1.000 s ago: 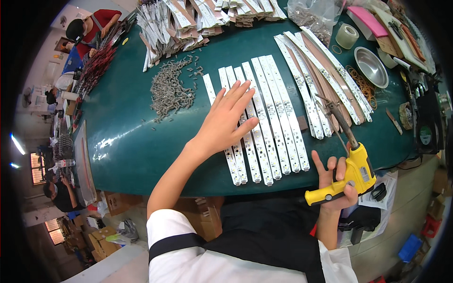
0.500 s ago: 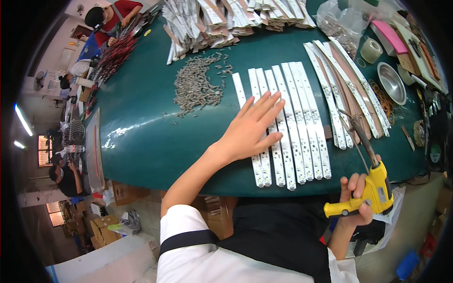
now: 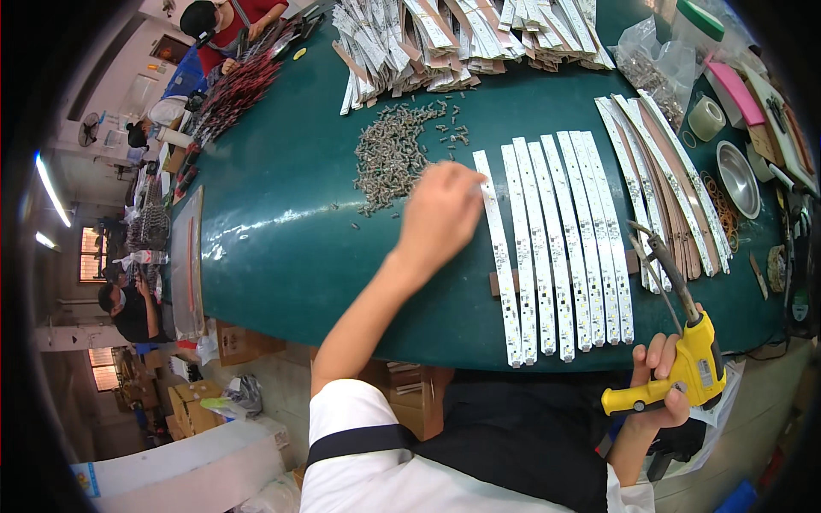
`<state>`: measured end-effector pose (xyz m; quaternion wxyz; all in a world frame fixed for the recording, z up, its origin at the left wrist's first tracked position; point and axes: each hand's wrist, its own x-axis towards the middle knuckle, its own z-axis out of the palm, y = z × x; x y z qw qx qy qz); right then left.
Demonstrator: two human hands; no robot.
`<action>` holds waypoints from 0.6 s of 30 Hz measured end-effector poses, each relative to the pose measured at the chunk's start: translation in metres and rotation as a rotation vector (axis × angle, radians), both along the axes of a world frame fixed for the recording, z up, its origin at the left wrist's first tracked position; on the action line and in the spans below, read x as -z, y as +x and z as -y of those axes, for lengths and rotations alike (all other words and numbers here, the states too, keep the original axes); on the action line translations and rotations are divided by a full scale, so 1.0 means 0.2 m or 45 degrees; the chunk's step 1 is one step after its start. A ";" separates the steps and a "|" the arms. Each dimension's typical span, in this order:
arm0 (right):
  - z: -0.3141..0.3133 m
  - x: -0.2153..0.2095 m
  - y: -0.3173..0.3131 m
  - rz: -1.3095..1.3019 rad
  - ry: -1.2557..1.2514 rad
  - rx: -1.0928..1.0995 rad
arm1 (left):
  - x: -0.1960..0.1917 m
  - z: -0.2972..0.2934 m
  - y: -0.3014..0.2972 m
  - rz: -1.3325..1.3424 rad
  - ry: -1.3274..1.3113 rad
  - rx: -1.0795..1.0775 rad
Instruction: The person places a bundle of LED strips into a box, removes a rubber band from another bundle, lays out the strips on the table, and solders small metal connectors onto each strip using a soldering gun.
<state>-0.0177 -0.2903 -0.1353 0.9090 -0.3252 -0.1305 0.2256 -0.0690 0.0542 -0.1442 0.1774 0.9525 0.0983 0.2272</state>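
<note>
My right hand grips a yellow soldering gun by its handle, its metal tip pointing up and away over the table edge. My left hand is over the table with its fingers drawn together, close to the upper end of the leftmost circuit strip. Whatever is between those fingertips is hidden. Several white LED circuit strips lie side by side in a row, crossing a brown bar. A heap of small metal parts lies just beyond my left hand.
More strips lie to the right, with a metal bowl, a tape roll and rubber bands beyond. A large pile of strips covers the far edge. A person works at the far left beside dark red pieces.
My left hand has lifted from its flat spread over the strips, moved up and left, and its fingers have closed. The view has shifted; my right hand still holds the soldering gun.
</note>
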 end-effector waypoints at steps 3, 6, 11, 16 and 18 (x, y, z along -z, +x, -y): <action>-0.02 -0.02 -0.02 -0.021 0.005 -0.001 | 0.04 -0.21 0.03 -0.004 0.197 -0.216; -0.05 -0.01 -0.04 -0.040 -0.003 -0.024 | 0.10 -0.27 0.06 -0.056 0.227 -0.265; -0.06 -0.03 -0.05 -0.065 -0.061 -0.015 | 0.11 -0.31 0.08 -0.081 0.152 -0.233; -0.11 -0.05 -0.07 -0.042 -0.182 -0.001 | 0.01 -0.19 -0.01 0.051 -0.113 -0.162; -0.13 -0.05 -0.08 -0.062 -0.191 0.000 | -0.03 -0.10 -0.06 -0.050 -0.756 -0.218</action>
